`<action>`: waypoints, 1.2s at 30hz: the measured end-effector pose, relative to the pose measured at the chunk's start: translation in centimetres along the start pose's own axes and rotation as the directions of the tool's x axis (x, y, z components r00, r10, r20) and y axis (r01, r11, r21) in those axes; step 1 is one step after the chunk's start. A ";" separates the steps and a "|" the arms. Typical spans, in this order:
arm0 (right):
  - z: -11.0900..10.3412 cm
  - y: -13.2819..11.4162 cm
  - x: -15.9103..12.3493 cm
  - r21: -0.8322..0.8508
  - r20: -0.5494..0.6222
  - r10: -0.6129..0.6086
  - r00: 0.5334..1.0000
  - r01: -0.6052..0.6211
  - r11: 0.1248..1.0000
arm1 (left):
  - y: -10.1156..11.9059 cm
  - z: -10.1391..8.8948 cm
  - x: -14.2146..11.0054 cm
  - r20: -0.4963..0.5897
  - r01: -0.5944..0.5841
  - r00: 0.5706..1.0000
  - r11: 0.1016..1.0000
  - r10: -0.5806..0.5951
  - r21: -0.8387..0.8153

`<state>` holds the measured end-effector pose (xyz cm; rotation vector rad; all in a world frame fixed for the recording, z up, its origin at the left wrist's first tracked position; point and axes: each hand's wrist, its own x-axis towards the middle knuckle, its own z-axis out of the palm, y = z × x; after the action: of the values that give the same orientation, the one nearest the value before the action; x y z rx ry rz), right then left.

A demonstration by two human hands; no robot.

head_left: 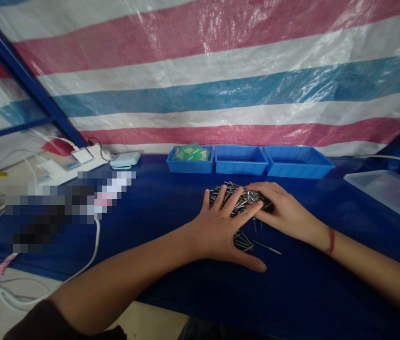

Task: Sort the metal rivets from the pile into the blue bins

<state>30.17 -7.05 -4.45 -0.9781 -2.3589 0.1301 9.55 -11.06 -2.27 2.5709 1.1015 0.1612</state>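
Note:
A heap of thin metal blind rivets lies on the blue table. My left hand is spread over the near left side of the heap, its fingers apart and the thumb pointing right. Against the heap's right side, my right hand is cupped, with a gap between thumb and fingers. Its fingertips are partly hidden behind the rivets. Several loose rivets stick out by my left thumb, and a single rivet lies apart, nearer to me.
Behind the heap stand a blue bin with green packets and two more blue bins. A clear plastic lid lies at the right. At the left are a light blue case, white cables and a blurred patch.

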 end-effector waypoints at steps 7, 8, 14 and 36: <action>-0.2 0.0 -0.5 0.085 0.035 0.058 0.998 -0.061 0.994 | -0.2 0.9 1.3 -0.148 0.037 0.988 0.999 -0.034 0.020; -0.2 -0.1 -0.6 0.076 0.040 0.077 0.996 -0.080 0.994 | -0.3 1.0 1.4 -0.167 0.040 0.985 0.999 -0.037 0.018; -0.2 -0.1 -1.5 0.003 0.108 0.072 0.991 -0.073 0.997 | -1.3 1.2 1.8 -0.236 0.089 0.968 0.996 -0.087 -0.002; -0.1 -1.1 -0.6 0.087 -0.044 0.095 0.995 -0.090 0.992 | -2.7 0.5 3.0 -0.366 -0.103 0.929 0.986 0.048 -0.130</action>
<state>29.94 -8.26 -4.34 -1.0380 -2.2462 0.2388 9.89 -7.34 -3.81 2.5096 1.0623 0.7342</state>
